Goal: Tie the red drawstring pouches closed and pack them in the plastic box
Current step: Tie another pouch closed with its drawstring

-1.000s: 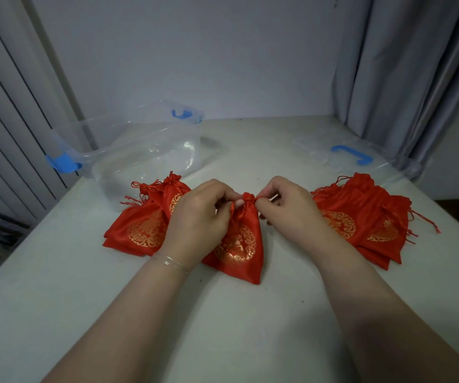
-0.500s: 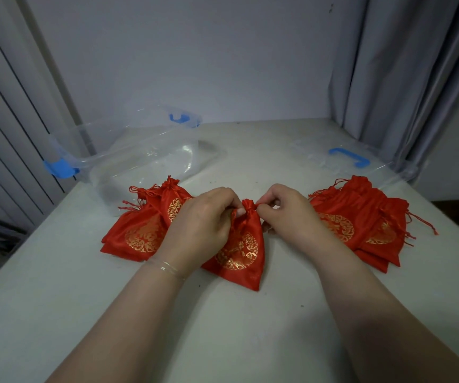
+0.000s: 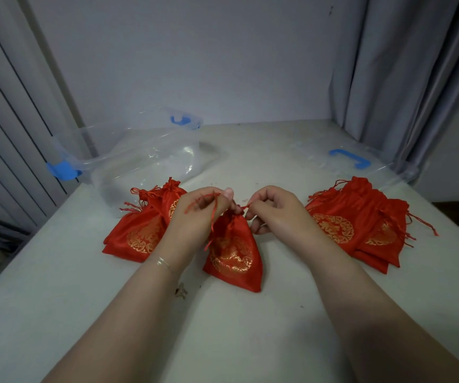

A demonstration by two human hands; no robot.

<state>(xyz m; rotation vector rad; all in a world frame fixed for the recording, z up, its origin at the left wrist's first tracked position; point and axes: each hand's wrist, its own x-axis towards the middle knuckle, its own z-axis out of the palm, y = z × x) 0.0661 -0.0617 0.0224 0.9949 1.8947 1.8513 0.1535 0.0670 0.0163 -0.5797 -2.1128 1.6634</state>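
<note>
Centre pouch (image 3: 232, 255) on table (image 3: 56, 313), left hand (image 3: 195, 217) and right hand (image 3: 275, 211) each pinching its drawstring (image 3: 214, 214), plastic box (image 3: 139, 161) behind

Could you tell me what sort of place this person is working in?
Probably a room at home or a small workspace: a plain white table pushed against a bare wall, with grey curtains on the right and vertical blinds on the left.

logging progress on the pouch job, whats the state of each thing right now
middle pouch: neck cinched, cords being pulled
left hand: pinching a cord
right hand: pinching a cord
left pile: on the table, necks gathered
right pile: on the table, stacked
plastic box: open, no pouches inside
lid: off, lying on the table
</note>
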